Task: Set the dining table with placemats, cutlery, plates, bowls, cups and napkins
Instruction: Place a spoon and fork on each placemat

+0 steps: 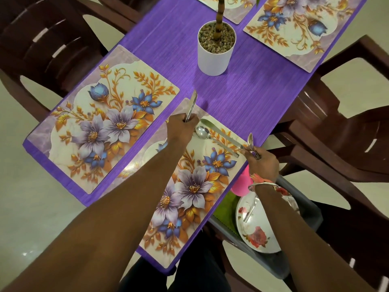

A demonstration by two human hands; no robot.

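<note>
My left hand [182,128] grips a bundle of metal cutlery [192,105], its ends pointing up over the purple table [248,95]. My right hand [262,163] holds a spoon [251,142] upright at the right edge of the near floral placemat [189,186]. On that mat's far end lie a spoon [203,132] and a knife [223,137], side by side. A second floral placemat [101,121] lies bare to the left. Two more placemats [294,32] lie at the far side.
A white pot with pebbles and a plant stem [215,47] stands mid-table. A grey bin [271,260] at lower right holds a floral plate [255,224], a piece of cutlery, pink cups [242,186] and green cloth. Dark brown chairs [347,144] surround the table.
</note>
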